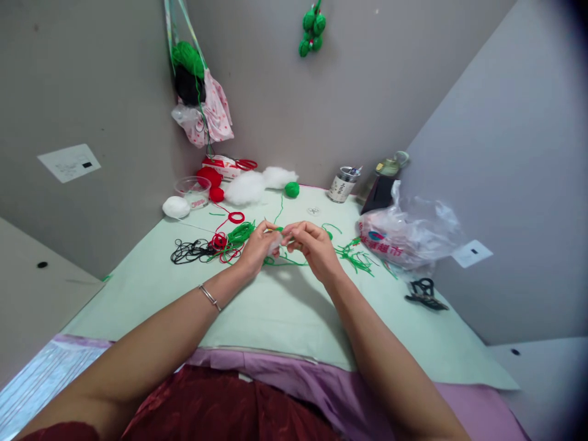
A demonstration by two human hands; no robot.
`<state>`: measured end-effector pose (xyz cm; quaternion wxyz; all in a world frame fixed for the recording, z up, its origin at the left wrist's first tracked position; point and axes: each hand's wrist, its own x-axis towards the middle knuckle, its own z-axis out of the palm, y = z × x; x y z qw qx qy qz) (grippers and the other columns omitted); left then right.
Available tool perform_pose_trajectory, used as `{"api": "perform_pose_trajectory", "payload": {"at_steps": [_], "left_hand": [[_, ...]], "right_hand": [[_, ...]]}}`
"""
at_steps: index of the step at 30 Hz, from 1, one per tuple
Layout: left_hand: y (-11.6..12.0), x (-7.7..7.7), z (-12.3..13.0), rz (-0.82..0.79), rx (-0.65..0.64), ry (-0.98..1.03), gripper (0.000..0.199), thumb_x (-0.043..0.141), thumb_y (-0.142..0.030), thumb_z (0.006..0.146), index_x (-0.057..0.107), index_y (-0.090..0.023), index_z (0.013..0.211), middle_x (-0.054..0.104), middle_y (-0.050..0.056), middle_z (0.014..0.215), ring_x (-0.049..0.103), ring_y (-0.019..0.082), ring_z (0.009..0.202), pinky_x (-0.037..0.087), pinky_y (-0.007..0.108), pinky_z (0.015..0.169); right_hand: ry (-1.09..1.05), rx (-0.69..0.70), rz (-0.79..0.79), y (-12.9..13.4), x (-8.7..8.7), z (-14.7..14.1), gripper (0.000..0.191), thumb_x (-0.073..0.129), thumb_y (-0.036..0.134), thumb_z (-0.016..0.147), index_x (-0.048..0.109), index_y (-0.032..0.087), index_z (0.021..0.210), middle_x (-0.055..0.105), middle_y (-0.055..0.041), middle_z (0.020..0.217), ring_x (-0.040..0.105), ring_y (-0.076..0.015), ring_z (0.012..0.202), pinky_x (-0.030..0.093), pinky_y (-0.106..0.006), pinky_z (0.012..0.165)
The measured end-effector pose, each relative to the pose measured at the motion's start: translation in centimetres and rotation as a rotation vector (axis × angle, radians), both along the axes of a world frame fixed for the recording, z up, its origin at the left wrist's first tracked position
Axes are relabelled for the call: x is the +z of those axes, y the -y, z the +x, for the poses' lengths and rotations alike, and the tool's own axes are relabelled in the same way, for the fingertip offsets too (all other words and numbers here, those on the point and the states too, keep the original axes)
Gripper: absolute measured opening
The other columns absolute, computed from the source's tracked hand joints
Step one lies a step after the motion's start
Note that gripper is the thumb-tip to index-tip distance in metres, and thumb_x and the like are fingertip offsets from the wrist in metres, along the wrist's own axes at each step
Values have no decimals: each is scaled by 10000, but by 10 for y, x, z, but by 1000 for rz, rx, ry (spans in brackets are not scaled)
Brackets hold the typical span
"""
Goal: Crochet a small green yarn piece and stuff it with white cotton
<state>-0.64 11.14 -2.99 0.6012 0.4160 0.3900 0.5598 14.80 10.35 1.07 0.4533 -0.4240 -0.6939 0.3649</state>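
My left hand (254,252) is closed on a small tuft of white stuffing (274,243), which shows between the thumb and fingers. A bit of green and a thin yellowish piece show at its fingertips, too small to make out. Beside it my right hand (316,246) is pinched, its fingertips against the left hand's; whatever they hold is hidden. Green yarn strands (289,261) lie on the table under both hands. To the left are a bundle of green yarn (241,233) and tangled black cord (189,252). Cut green strands (361,260) lie to the right.
Behind the hands sit white stuffing (245,187), a green yarn ball (292,189), red yarn (209,177), a clear tub (198,199), red-handled scissors (246,164) and a pen tin (342,185). A plastic bag (408,236) and black hair claw (425,294) are right. Grey panels enclose the table.
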Motion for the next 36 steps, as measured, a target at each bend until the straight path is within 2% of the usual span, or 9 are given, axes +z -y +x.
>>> {"api": "perform_pose_trajectory", "payload": {"at_steps": [2,5,9,14,23,26,29,32,36], "left_hand": [[2,2,1,-18,-7,12,267,747,-341,787,523,-232,882,572,-79,588,515,99,444,399,208,454],[4,5,1,-34,14,33,247,732,-292,744,508,-232,831,580,-70,626,533,100,494,449,214,498],[5,6,2,-48,25,53,275,760,-273,698,512,-226,807,567,-68,657,554,106,553,496,226,553],[6,5,3,-52,-5,67,321,795,-266,679,582,-216,914,588,-62,666,555,112,572,495,227,567],[5,8,0,-6,-116,46,368,860,-393,719,660,-180,942,674,0,820,664,137,750,564,266,727],[3,6,-1,15,-106,-5,384,903,-346,686,671,-186,947,641,-31,759,652,136,717,554,253,689],[-1,1,-2,34,-60,-63,300,885,-291,739,655,-188,902,638,-39,772,631,128,697,547,242,661],[-8,-6,-3,28,-4,-122,207,777,-295,904,685,-164,1035,704,26,979,677,164,825,594,312,743],[-11,-11,-4,-15,11,-144,377,668,-367,1003,640,-172,1324,670,118,1321,692,258,1104,612,474,921]], "right_hand": [[7,-16,-9,1,-1,-1,249,525,480,909,529,234,866,723,-68,1039,572,-125,615,451,-283,588],[74,-90,21,1,-6,0,202,618,387,850,566,234,972,704,-20,949,503,-114,585,399,-280,608],[210,-106,44,-1,-12,0,126,675,345,824,635,228,798,601,31,681,467,-141,627,338,-292,664],[278,-160,24,-4,-16,-3,166,643,344,836,645,230,714,466,59,554,388,-139,580,282,-293,632],[234,-220,-55,-11,-18,7,268,625,432,816,586,222,654,425,57,538,363,-131,550,263,-282,555],[219,-177,-71,-11,-16,9,280,599,454,827,583,220,674,461,47,554,376,-132,552,279,-281,548],[224,-93,-74,-6,-12,6,280,552,442,852,563,223,678,475,41,571,387,-136,568,290,-280,553],[241,-26,-62,3,-7,-2,232,525,384,855,538,228,683,463,45,579,390,-139,577,292,-283,569],[255,9,-40,12,-4,-11,158,501,331,854,537,235,734,465,50,608,408,-144,595,309,-281,595]]}}
